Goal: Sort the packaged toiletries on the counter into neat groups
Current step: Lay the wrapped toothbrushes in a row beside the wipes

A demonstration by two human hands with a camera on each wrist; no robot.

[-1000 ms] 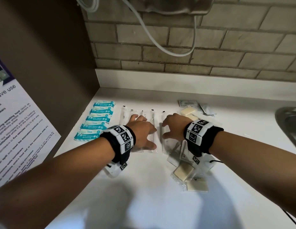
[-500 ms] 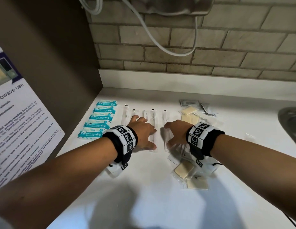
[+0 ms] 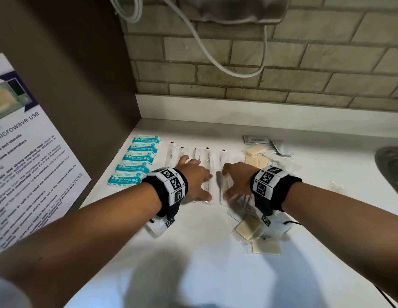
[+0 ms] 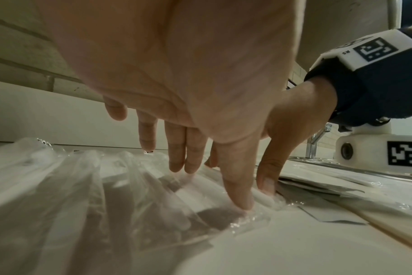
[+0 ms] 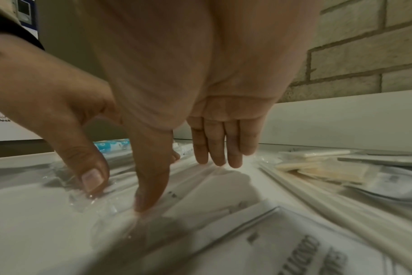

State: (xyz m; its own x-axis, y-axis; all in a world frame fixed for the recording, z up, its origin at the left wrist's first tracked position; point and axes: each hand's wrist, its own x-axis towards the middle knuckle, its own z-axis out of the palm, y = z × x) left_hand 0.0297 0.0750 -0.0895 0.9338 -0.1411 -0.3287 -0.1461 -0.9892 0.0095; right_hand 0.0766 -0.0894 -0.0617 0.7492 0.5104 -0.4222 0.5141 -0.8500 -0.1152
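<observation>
Several long clear packets (image 3: 208,161) lie side by side on the white counter (image 3: 193,252). My left hand (image 3: 194,177) rests flat on the left ones, its fingers (image 4: 176,148) straight and its thumb pressing the plastic (image 4: 120,186). My right hand (image 3: 235,181) presses the rightmost packet (image 3: 223,156) with straight fingers (image 5: 219,148), its thumb down on the wrapper. Teal wipe packs (image 3: 138,161) form a column at the left. Cream soap squares (image 3: 255,156) lie beyond my right hand, and others (image 3: 249,227) lie under my right wrist.
Grey sachets (image 3: 254,139) lie at the back right, and a printed one (image 5: 294,241) is close under my right wrist. A steel sink (image 3: 391,165) is at the right edge. A brown side wall with a poster (image 3: 26,174) closes the left. A white cable (image 3: 215,61) hangs on the brick wall.
Both hands stay flat on the clear packets, about as far apart as before. The view has shifted slightly. No packet has visibly been picked up.
</observation>
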